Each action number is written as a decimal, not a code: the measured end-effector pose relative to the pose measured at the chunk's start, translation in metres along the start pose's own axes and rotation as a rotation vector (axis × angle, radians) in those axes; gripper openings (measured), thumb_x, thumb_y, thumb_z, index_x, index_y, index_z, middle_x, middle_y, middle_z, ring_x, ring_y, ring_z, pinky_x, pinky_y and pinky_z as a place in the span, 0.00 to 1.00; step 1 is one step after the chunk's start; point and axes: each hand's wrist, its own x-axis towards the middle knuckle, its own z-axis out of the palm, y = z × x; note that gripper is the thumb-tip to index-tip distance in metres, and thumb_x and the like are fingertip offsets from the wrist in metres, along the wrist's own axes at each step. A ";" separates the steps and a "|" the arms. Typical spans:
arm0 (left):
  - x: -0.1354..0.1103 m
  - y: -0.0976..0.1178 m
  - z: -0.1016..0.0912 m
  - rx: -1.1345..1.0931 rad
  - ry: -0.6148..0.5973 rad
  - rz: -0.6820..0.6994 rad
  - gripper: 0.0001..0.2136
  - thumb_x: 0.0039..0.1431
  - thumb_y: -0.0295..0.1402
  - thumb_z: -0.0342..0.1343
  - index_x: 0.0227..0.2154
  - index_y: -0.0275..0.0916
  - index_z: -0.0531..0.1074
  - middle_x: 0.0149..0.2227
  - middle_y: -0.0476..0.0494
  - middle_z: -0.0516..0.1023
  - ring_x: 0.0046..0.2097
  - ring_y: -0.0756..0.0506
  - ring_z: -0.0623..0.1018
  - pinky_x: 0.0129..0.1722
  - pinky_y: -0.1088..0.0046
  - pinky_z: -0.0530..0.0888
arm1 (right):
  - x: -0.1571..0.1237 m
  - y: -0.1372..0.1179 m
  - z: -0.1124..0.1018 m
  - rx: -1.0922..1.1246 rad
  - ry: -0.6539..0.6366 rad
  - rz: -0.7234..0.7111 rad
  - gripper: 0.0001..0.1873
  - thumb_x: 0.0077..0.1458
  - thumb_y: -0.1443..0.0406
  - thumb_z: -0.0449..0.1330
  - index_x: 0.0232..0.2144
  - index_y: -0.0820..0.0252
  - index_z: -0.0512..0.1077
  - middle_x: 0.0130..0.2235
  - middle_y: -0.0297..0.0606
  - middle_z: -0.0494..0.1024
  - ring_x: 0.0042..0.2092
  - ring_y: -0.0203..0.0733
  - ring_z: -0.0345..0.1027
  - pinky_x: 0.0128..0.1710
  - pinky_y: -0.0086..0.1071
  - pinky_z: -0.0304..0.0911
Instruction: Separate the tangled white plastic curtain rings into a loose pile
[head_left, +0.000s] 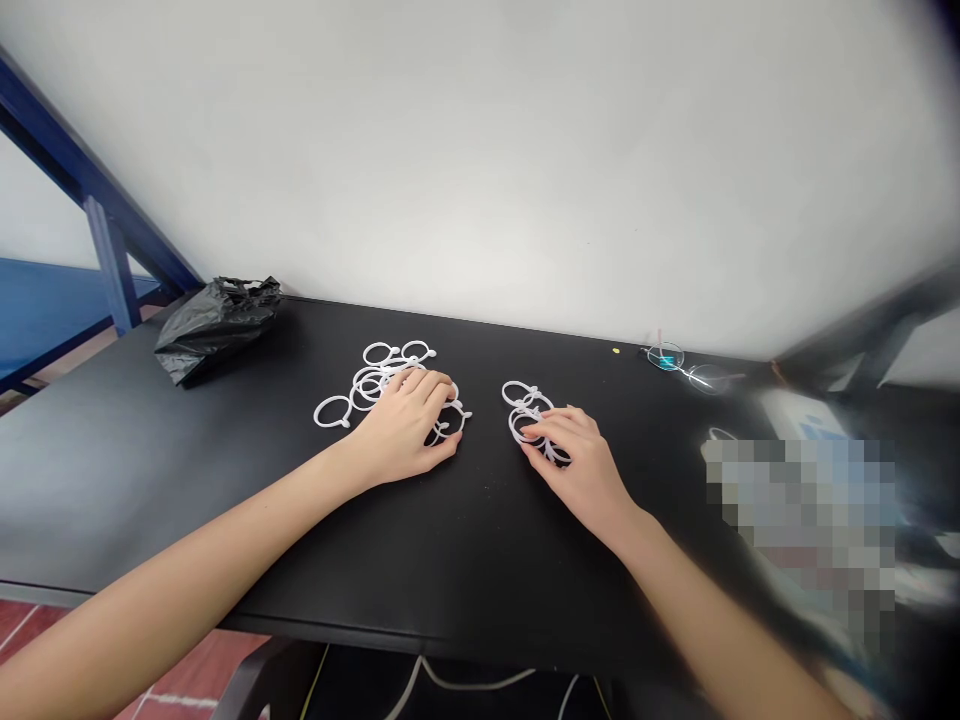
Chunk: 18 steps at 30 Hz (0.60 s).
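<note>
Two groups of white plastic rings lie on a black table (187, 500). My left hand (409, 425) rests palm down on the larger pile of rings (375, 382), its fingers curled over rings at the pile's right edge. My right hand (577, 455) lies over the smaller group of rings (525, 400), its fingertips pressed together on one ring. Whether the left hand grips a ring is hidden under the fingers.
A crumpled black plastic bag (214, 322) sits at the table's back left. A pair of glasses (686, 365) lies near the wall at the back right. A blurred-out area (802, 510) covers the right side. Cables hang below the front edge (465, 682).
</note>
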 end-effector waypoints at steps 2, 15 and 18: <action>0.000 0.001 -0.001 -0.011 0.002 -0.002 0.12 0.62 0.37 0.52 0.45 0.36 0.66 0.48 0.35 0.73 0.48 0.37 0.72 0.53 0.52 0.66 | 0.000 -0.001 0.000 -0.011 -0.006 0.000 0.06 0.58 0.67 0.60 0.34 0.53 0.77 0.36 0.40 0.82 0.45 0.52 0.73 0.51 0.54 0.66; -0.001 0.006 -0.004 -0.104 0.063 0.058 0.11 0.66 0.36 0.51 0.47 0.37 0.67 0.49 0.37 0.74 0.48 0.40 0.71 0.52 0.56 0.67 | 0.002 -0.007 -0.002 0.005 0.031 -0.008 0.02 0.58 0.64 0.63 0.35 0.55 0.74 0.36 0.38 0.80 0.40 0.47 0.74 0.58 0.56 0.59; 0.000 0.007 -0.004 -0.103 0.070 0.074 0.10 0.66 0.35 0.51 0.47 0.38 0.67 0.49 0.37 0.74 0.48 0.40 0.72 0.52 0.57 0.67 | 0.002 -0.006 -0.002 -0.011 -0.005 0.007 0.09 0.59 0.61 0.62 0.42 0.55 0.74 0.47 0.42 0.80 0.52 0.52 0.71 0.59 0.55 0.57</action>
